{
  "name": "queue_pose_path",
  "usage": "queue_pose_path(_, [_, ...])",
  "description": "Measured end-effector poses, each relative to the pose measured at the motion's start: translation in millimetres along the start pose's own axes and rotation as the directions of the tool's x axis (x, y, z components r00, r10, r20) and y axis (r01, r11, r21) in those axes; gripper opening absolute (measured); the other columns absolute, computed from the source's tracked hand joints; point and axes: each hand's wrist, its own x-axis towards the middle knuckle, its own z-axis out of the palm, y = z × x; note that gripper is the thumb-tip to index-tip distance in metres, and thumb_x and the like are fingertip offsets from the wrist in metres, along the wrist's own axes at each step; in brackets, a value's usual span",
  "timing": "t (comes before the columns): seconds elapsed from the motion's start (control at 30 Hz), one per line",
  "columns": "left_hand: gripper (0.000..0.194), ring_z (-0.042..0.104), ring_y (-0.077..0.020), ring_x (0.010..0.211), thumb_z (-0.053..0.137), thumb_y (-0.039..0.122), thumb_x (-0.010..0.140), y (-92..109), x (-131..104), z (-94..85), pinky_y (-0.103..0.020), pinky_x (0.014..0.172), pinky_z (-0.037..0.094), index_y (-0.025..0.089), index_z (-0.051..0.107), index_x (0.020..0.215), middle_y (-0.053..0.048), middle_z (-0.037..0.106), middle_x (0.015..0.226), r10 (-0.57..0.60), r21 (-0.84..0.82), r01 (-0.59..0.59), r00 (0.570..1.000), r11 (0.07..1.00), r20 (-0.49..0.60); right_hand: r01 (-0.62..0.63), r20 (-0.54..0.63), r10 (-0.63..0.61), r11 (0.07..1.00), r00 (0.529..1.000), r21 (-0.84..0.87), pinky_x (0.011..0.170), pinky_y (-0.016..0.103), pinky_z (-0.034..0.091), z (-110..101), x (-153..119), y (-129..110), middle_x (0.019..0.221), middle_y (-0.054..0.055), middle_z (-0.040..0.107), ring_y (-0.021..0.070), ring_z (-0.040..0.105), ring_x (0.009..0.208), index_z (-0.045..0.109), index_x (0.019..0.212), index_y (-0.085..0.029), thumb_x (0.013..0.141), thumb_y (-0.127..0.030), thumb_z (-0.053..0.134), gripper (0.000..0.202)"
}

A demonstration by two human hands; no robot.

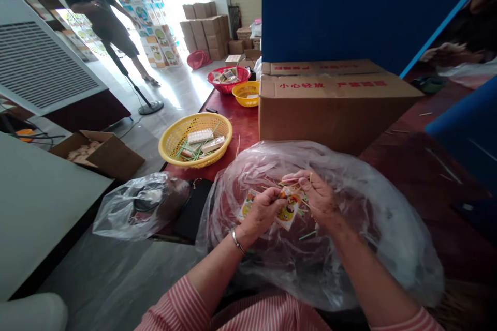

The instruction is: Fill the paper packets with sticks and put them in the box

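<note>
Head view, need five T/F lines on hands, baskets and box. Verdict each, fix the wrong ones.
1. The left hand holds a printed packet. True.
2. The right hand lies flat and holds nothing. False: the right hand has bent fingers pinching thin sticks.
3. The bracelet is on the right wrist. False: the bracelet is on the left wrist.
4. A white block lies in the large yellow basket. True.
5. The big cardboard box has red print on it. True.
</note>
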Motion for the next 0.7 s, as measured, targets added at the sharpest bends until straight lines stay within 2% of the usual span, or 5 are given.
queue_pose_path(0.2, [0.023,0.052,-0.0088,0.059,0.066,0.035,0.071,8.0,-3.1,0.7,-0.02,0.056,0.043,0.015,0.063,0.082,0.0,0.061,0.071,0.002,-0.016,-0.002,1.0,1.0,-0.022,0.047,-0.13,-0.027,0.987,0.991,0.155,0.081,0.039,0.054,1.9,-1.1,0.2,0.104,0.004,0.071,0.0196,0.067,0.09,0.057,0.093,-0.026,0.086,-0.038,0.056,0.014])
queue_pose_path(0.37, [0.028,0.051,-0.0083,0.058,0.068,0.037,0.07,11.4,-4.9,0.7,-0.02,0.055,0.042,0.014,0.061,0.084,0.0,0.06,0.071,-0.024,-0.114,0.025,1.0,0.993,0.008,-0.015,-0.071,0.027,0.988,0.997,0.155,0.081,0.039,0.054,3.0,-2.9,1.9,0.105,0.004,0.07,0.0201,0.067,0.09,0.058,0.094,-0.025,0.085,-0.037,0.057,0.015])
queue_pose_path(0.53, [0.027,0.052,-0.0081,0.057,0.069,0.035,0.07,10.1,-4.2,0.2,-0.02,0.055,0.042,0.014,0.059,0.085,0.001,0.061,0.07,-0.026,-0.165,0.032,0.999,0.986,0.037,-0.074,-0.01,0.079,0.97,0.997,0.23,0.082,0.039,0.054,8.2,-3.6,1.3,0.103,0.004,0.071,0.0202,0.068,0.089,0.058,0.093,-0.025,0.085,-0.036,0.057,0.014])
queue_pose_path(0.7, [0.032,0.053,-0.0092,0.058,0.072,0.038,0.067,8.7,-2.6,-1.6,-0.022,0.057,0.043,0.013,0.06,0.084,0.0,0.061,0.07,-0.039,-0.179,0.055,0.995,0.982,0.089,-0.001,-0.06,0.02,0.952,0.998,0.306,0.081,0.04,0.054,11.4,-2.0,1.9,0.099,0.004,0.072,0.0205,0.067,0.091,0.057,0.092,-0.025,0.085,-0.036,0.058,0.013])
